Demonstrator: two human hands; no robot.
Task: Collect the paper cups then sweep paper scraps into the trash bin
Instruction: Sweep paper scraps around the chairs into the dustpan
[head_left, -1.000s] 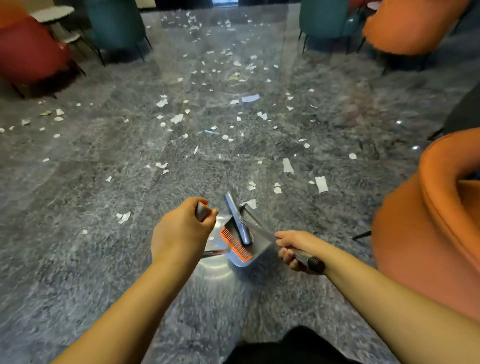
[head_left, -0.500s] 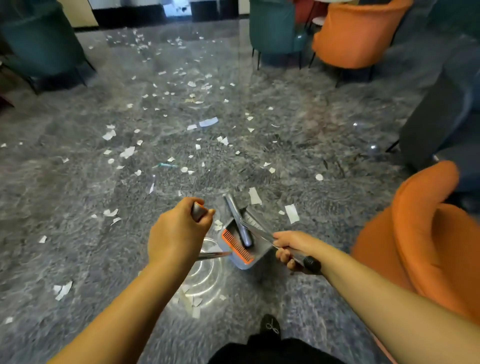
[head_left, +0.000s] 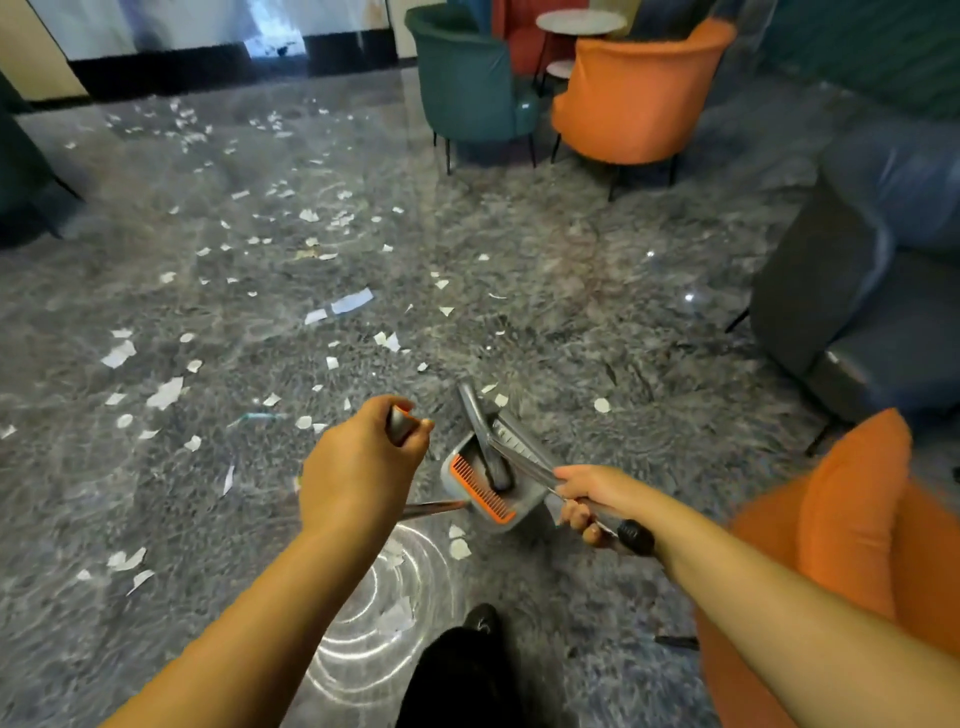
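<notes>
My left hand (head_left: 358, 467) grips the grey top of the dustpan handle (head_left: 401, 423). My right hand (head_left: 587, 493) grips the broom handle (head_left: 631, 535), which ends in a black cap. Between the hands sits the grey dustpan (head_left: 511, 512) with an orange comb edge, and the grey broom head (head_left: 480, 431) lies across it. White paper scraps (head_left: 166, 392) are scattered over the dark marbled floor (head_left: 545, 291), thickest to the left and far ahead. A few scraps (head_left: 460, 545) lie just below the dustpan. No paper cups or trash bin are in view.
An orange armchair (head_left: 852, 519) stands close at my right. A dark blue sofa (head_left: 872, 280) is farther right. A teal chair (head_left: 467, 83), another orange chair (head_left: 639, 93) and a small round table (head_left: 579, 23) stand ahead. My dark shoe (head_left: 478, 623) is at the bottom.
The view has shifted rightward and forward; the scraps now lie more to the left. Both hands keep the same grip on the handles, and the dustpan stays between them.
</notes>
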